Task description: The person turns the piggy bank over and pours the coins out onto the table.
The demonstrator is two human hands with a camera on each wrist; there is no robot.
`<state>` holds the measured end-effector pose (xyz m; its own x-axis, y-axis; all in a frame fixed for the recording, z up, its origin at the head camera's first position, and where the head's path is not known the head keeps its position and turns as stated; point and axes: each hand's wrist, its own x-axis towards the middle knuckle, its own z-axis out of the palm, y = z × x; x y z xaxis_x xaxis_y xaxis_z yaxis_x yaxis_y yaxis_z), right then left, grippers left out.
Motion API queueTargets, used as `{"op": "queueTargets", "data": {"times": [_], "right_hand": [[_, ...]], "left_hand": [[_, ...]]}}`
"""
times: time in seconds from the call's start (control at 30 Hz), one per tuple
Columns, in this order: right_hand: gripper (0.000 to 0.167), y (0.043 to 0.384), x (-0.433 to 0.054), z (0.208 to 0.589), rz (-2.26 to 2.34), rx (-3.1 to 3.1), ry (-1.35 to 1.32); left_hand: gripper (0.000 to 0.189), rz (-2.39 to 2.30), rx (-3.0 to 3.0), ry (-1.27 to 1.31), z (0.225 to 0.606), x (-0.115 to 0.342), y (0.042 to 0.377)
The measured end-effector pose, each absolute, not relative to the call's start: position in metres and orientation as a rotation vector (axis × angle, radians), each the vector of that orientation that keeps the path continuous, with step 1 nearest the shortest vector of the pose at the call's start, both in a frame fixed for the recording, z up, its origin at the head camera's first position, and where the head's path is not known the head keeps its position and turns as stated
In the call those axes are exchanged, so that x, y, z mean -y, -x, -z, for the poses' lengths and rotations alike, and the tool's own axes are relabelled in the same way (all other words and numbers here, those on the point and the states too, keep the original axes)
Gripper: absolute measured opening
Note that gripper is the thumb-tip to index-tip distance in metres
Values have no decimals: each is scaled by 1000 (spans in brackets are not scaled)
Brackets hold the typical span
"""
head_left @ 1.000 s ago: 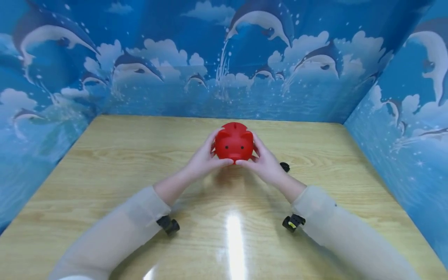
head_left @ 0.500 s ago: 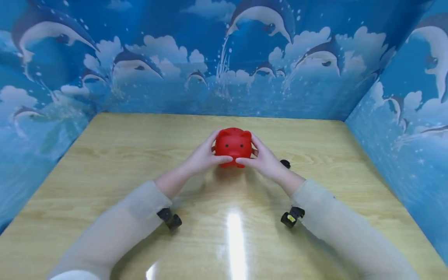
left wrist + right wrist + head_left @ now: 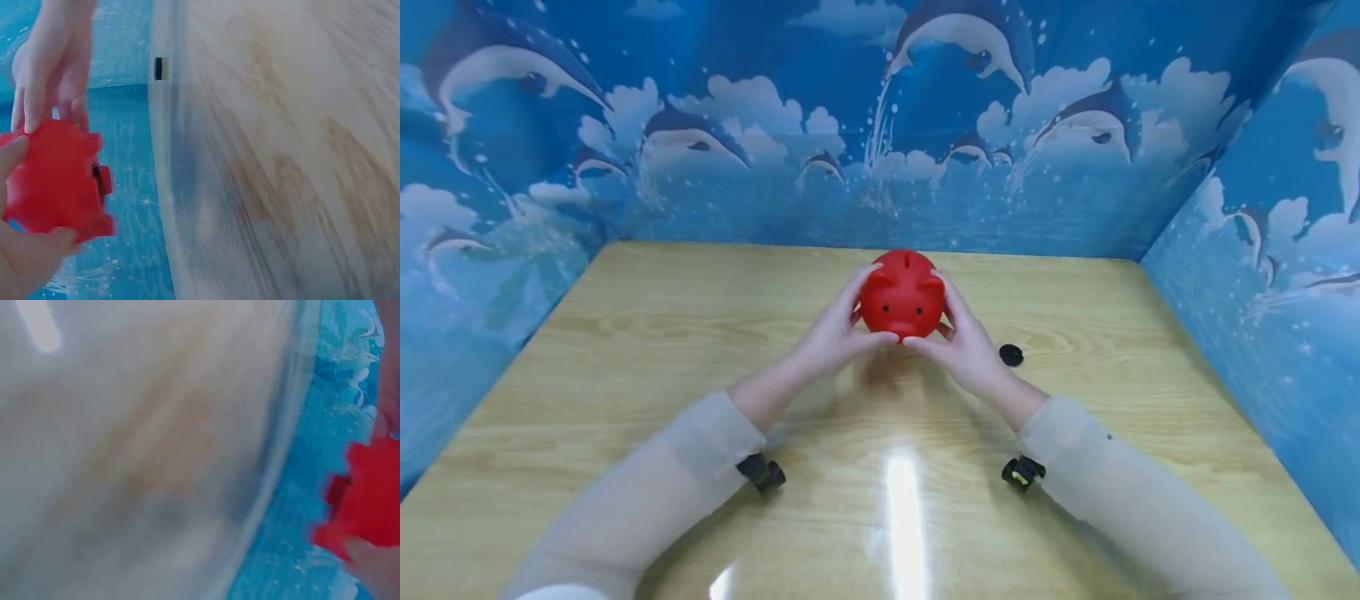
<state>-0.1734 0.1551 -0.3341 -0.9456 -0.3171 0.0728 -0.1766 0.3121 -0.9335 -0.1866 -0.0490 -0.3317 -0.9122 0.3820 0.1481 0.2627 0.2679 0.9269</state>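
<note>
A red piggy bank [image 3: 901, 304] with two black eyes is gripped from both sides, raised over the table. My left hand [image 3: 831, 340] curls round one side, thumb along the snout. On the opposite side my right hand [image 3: 966, 343] grips it the same way, the thumb tips nearly meeting under the snout. The bank leans toward the head camera, showing the coin slot [image 3: 907, 260] on its back. Its stubby feet [image 3: 100, 226] show in the left wrist view. In the right wrist view the bank [image 3: 375, 494] is blurred.
A small black oval disc [image 3: 1011, 355] lies on the wooden table [image 3: 700, 317], just right of my right wrist. Blue walls [image 3: 760, 200] printed with dolphins stand behind and at both sides. A small black camera hangs at each sleeve cuff.
Half a second ago the piggy bank was tipped upright, its feet showing below; now it is rolled toward the head camera and the slot shows again. Both hands keep their grip throughout.
</note>
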Motion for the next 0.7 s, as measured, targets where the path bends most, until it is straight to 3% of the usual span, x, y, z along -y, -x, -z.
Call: {"op": "queueTargets", "data": {"times": [0.27,0.7], "right_hand": [[87,174,-157,333,1619,-2468,458],[86,177,-159,334,1593,-2466,453]], "left_hand": [[87,-1695,-2399,-493,333,48,184],[84,-1663,-2425,-500,334,45,186]]}}
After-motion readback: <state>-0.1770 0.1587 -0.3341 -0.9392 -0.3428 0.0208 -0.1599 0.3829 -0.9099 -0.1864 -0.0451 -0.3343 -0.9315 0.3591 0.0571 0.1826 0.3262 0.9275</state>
